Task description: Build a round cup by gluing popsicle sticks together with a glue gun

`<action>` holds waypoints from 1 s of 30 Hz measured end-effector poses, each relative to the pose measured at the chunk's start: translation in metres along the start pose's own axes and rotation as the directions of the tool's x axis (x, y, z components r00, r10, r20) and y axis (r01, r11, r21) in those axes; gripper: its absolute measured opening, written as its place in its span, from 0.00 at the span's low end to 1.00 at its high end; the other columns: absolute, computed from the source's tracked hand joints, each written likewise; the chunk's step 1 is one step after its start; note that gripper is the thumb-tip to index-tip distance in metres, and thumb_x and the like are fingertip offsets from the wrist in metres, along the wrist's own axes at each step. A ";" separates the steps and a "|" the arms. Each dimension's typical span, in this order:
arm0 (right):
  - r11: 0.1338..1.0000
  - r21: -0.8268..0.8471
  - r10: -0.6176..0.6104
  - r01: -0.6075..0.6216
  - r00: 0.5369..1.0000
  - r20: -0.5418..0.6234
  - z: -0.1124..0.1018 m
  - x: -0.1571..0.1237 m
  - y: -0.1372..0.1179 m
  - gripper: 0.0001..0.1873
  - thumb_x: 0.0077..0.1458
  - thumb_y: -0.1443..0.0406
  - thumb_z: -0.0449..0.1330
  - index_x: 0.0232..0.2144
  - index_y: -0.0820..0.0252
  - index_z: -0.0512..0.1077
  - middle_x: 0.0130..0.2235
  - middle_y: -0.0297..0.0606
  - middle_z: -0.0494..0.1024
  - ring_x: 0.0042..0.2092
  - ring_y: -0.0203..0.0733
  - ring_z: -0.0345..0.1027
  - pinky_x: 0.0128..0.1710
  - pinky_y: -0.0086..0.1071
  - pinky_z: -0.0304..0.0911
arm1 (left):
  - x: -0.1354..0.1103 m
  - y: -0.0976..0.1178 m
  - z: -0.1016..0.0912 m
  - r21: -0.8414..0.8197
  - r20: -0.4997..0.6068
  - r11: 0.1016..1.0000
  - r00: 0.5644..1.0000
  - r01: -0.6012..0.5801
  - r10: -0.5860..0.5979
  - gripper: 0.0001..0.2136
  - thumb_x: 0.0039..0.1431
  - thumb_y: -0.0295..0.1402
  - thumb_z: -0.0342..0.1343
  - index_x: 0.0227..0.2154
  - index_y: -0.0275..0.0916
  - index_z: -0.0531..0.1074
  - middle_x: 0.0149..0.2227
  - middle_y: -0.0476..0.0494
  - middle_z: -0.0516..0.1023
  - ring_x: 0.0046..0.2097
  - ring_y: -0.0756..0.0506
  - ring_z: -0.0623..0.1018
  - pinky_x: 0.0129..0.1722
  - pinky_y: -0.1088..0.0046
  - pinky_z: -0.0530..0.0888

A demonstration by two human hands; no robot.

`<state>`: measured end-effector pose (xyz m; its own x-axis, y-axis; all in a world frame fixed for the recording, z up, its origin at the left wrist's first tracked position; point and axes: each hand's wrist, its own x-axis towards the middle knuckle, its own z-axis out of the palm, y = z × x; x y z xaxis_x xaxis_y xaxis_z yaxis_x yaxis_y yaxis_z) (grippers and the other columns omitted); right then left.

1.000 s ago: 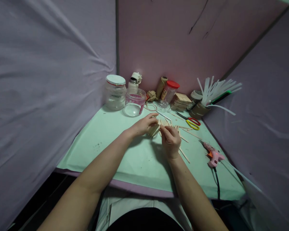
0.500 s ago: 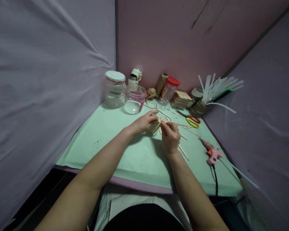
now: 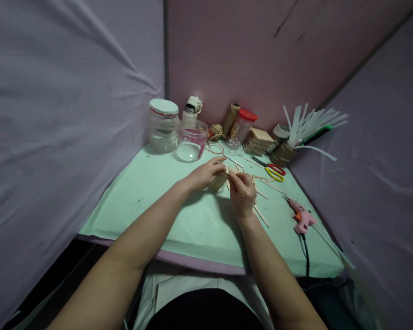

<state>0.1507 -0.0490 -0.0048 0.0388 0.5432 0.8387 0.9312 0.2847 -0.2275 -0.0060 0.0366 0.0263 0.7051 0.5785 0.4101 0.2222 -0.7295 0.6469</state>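
Near the middle of the table, my left hand grips the far left side of a small craft-stick piece, which stands on the cloth with its pale sticks side by side. My right hand is closed in a pinch at the piece's upper right edge, thumb and forefinger on a craft stick there. The fingers cover much of the piece, so its full shape is hidden. Loose craft sticks lie beside and behind my right hand. A thin metal rod rests just beyond the hands.
On the right lie a pink glue gun with its cord and scissors. Along the back stand a lidded jar, an open clear tub, a red-lidded jar, stacked wooden squares and a holder of glue sticks.
Both hands keep their hold on the craft-stick piece. My right fingertips have shifted very slightly left along its edge. The whole view has moved a little.
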 end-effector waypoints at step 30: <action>0.990 0.131 0.040 -0.051 0.995 0.090 0.003 -0.004 0.006 0.16 0.63 0.64 0.54 0.52 0.52 0.73 0.36 0.40 0.74 0.37 0.41 0.69 0.38 0.35 0.67 | -0.008 0.002 0.008 0.007 -0.067 0.999 0.997 -0.048 0.048 0.10 0.55 0.27 0.56 0.41 0.38 0.71 0.65 0.34 0.58 0.65 0.39 0.64 0.63 0.58 0.63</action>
<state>0.1553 -0.0466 -0.0108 0.0429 0.6227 0.7813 0.8724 0.3578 -0.3331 -0.0060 0.0280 0.0194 0.6684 0.5657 0.4830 0.1929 -0.7589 0.6220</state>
